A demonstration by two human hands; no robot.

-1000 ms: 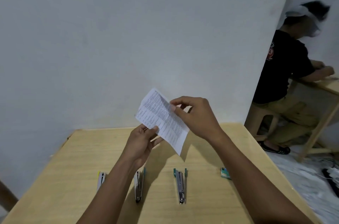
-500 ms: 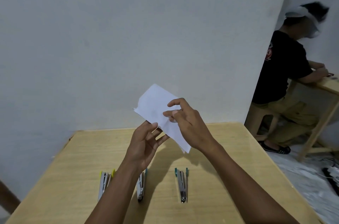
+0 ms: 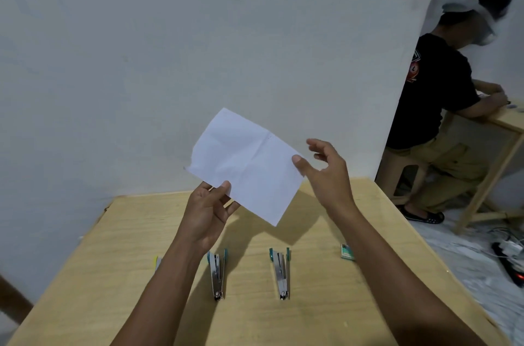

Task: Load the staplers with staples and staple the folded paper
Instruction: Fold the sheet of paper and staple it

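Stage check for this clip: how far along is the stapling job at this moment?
Done: no staple shows; the paper is creased but spread open. In hand: the left hand pinches its lower corner, the right hand open at its edge. Left: folding, stapling; the staplers lie untouched on the table by the staple box, loading unclear.

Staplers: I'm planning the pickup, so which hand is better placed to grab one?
Probably the right. The right hand is open and grips nothing, while the left hand pinches the paper by a corner. A teal stapler lies on the table toward its side.
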